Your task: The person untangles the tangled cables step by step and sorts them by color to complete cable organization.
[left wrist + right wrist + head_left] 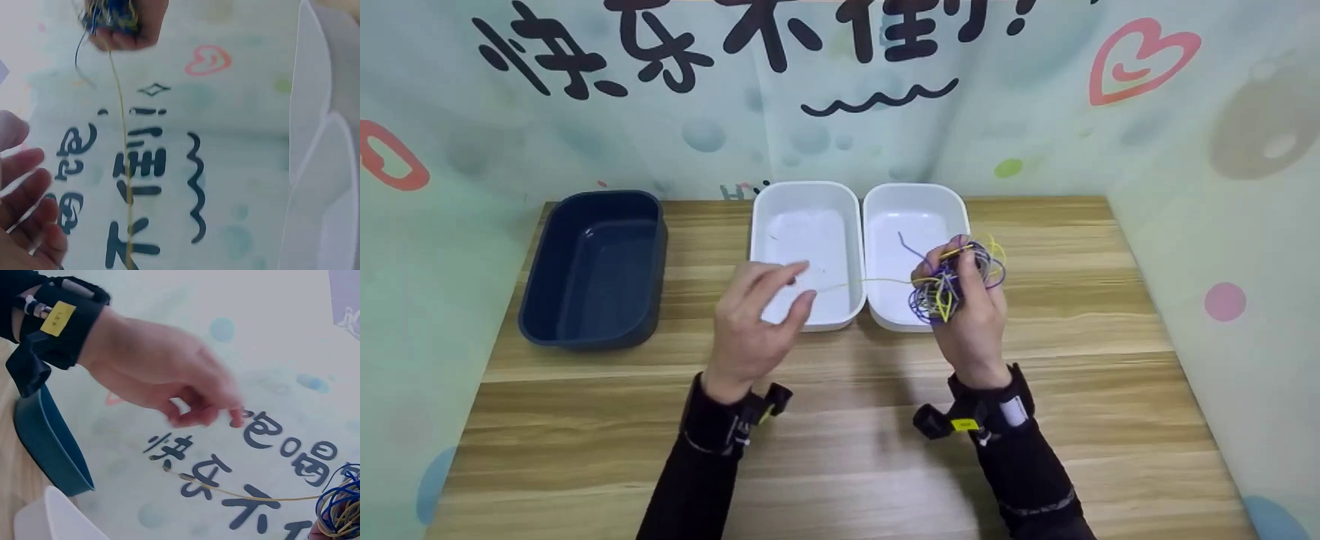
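Observation:
A tangle of thin blue, yellow and grey wires [941, 296] is gripped in my right hand [979, 322], the thumb lying across it. That hand is over the front right part of the right white bin [915, 193]. One yellow wire [885, 280] stretches from the tangle toward my left hand [757, 315], which hovers at the left white bin [810, 191], thumb and fingers apart. In the left wrist view the yellow wire [122, 112] runs clear of the left fingers [34, 191]. A loose blue strand [911, 246] sticks out of the tangle.
A dark blue bin [592, 341] stands at the left on the wooden table [840, 450]. The two white bins stand side by side at the back. A printed backdrop [840, 150] rises behind the table and along both sides. Tiny dark bits lie in the left white bin.

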